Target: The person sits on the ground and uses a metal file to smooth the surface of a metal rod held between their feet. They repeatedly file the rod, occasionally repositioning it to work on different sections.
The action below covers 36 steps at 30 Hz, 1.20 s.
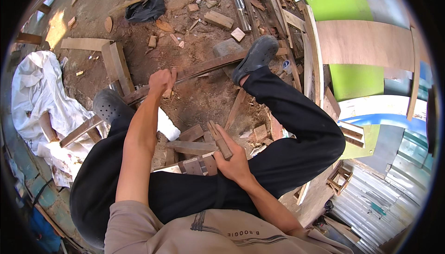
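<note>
1. Head view: your dark plank point(204, 67) slants over the dirt point(197, 101) between your shoes point(258, 56); bracing it there should steady it.
2. Left hand point(161, 81) curls closed over the plank, forearm stretched forward.
3. Right hand point(235, 160) clasps a small wooden block point(219, 139) by your right thigh point(278, 163), forearm angled inward; firm, relaxed fingers would serve best.

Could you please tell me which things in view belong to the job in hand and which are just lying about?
Seemingly in use:
- long wooden strip, with the left hand closed over it
- small wooden piece, held in the right hand

Apparently just lying about:
- hammer
- black plastic bag
- white cloth
- shiny metal cylinder
</note>
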{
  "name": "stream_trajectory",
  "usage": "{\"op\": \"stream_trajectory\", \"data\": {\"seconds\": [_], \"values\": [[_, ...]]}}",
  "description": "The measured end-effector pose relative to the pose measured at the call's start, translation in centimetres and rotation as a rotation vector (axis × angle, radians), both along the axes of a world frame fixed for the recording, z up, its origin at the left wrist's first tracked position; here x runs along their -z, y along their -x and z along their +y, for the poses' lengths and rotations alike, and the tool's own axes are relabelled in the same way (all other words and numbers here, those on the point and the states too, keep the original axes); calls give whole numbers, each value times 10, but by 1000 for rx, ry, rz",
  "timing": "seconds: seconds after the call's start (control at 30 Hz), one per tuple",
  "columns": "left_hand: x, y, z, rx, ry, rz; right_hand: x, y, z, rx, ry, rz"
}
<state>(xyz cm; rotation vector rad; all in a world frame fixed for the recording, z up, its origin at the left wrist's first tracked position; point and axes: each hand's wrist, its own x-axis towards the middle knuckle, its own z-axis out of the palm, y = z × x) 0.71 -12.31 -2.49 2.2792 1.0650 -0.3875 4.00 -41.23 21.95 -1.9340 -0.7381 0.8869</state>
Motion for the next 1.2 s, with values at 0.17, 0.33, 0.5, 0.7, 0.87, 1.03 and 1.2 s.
{"op": "stream_trajectory", "data": {"seconds": [0.17, 0.33, 0.5, 0.7, 0.87, 1.03, 1.2], "values": [[1, -7, -8, 20, -3, -26, 64, -40, 82, 72, 219, 184], [0, 4, 0, 32, 14, -8, 10, 1, 10, 64, 70, 48], [1, -1, -16, 65, 16, 5, 41, -23, 52, 71, 103, 55], [7, -1, 2, 47, 0, -11, 7, 4, -9, 61, 48, 23], [26, 6, 6, 91, -75, -5, -91, -31, -65, 94, 150, 30], [13, -2, -40, -25, -313, -344, -76, -66, -72, 160, 129, -84], [-18, -12, -154, 297, -473, -140, -59, -73, -64, 282, 82, 61]]}}
